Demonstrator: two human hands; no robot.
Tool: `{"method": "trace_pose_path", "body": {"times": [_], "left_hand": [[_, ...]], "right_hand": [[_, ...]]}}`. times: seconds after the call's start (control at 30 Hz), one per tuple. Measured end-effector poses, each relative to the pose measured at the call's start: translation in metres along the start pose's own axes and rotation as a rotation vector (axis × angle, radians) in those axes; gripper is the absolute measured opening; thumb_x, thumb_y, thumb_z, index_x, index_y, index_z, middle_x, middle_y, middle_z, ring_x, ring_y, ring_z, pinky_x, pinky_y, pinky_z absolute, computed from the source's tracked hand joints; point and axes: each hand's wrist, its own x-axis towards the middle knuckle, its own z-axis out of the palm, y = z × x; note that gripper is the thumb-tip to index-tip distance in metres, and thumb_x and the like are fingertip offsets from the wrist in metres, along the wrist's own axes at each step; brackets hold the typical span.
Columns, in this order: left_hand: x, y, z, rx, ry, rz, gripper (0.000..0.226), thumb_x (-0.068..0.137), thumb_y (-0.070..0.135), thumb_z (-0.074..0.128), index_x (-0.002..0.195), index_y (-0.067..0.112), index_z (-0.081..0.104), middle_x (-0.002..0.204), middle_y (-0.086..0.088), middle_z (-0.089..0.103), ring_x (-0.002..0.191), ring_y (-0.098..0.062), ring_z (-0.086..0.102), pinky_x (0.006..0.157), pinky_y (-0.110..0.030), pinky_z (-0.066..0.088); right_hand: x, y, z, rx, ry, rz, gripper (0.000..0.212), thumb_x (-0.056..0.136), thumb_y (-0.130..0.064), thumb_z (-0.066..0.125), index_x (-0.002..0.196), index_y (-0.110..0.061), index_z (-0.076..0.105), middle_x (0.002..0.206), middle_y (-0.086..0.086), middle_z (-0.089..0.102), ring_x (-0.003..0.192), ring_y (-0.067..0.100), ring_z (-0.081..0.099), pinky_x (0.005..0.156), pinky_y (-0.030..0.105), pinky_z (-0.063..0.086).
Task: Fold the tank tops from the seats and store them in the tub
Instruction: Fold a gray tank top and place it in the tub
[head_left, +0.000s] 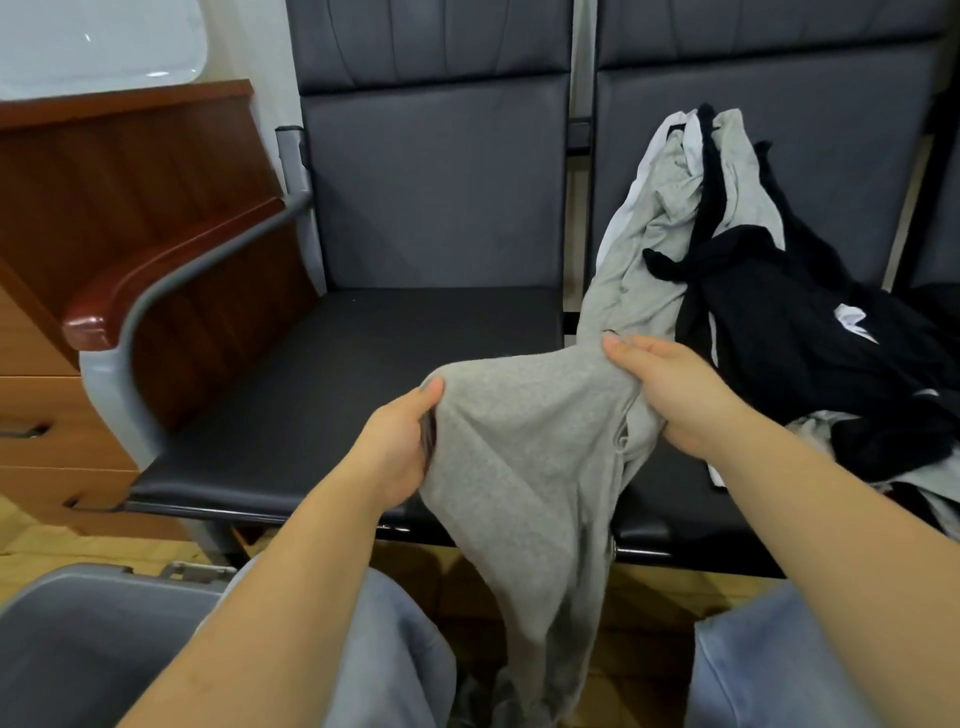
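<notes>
Grey plastic tub (78, 639) at lower left on the floor, rim facing up, near the front left corner of the left seat. Reddish-brown wooden cabinet (130, 171) beyond it, against the wall. Wood-capped grey metal armrest (156, 280) along the left edge of the black padded left seat (322, 384). Left hand (395, 447) over the front edge of that seat, thumb on top and fingers curled under, grasping the left side of a light grey knit tank top (519, 467). Same garment stretched between both hands above the gap between the seats, lower part hanging down between the blue-jeaned knees (395, 649), one end trailing up to the right into the pile. Right hand (670, 395) clenched on the right side of the grey tank top, thumb laid along the upper edge, bunched cloth in the palm. Heap of unfolded black, grey and white tank tops (779, 312) on the right seat (675, 525), draped partly up its backrest and reaching toward the seat's front edge.
</notes>
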Motion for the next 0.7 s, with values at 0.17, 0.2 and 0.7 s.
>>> {"method": "trace_pose_path", "body": {"times": [0.17,0.2,0.7], "left_hand": [[0.000,-0.012,0.022,-0.098,-0.104,-0.092,0.040,0.101,0.037,0.042,0.122,0.009,0.061,0.120,-0.012,0.067,0.113,-0.028,0.062,0.094,-0.042,0.048],[0.000,-0.014,0.026,-0.084,-0.144,-0.104,0.042,0.101,0.039,0.039,0.122,0.009,0.061,0.121,-0.013,0.067,0.114,-0.028,0.062,0.095,-0.042,0.048],[0.015,-0.030,0.064,0.243,-0.394,0.072,0.031,0.091,0.010,0.062,0.120,0.017,0.059,0.113,-0.005,0.071,0.107,-0.019,0.067,0.094,-0.033,0.052]], "right_hand": [[-0.005,0.008,0.034,-0.049,-0.138,-0.074,0.033,0.092,-0.041,0.058,0.085,-0.008,0.059,0.083,0.010,0.056,0.082,0.023,0.053,0.084,0.039,0.044],[-0.005,0.009,0.039,-0.072,-0.146,-0.109,0.034,0.090,-0.044,0.057,0.085,-0.010,0.058,0.083,0.007,0.052,0.081,0.021,0.049,0.082,0.038,0.043],[0.013,0.001,0.042,0.035,-0.055,-0.141,0.024,0.097,-0.033,0.054,0.083,-0.014,0.060,0.085,0.009,0.066,0.086,0.023,0.066,0.088,0.045,0.055]]}}
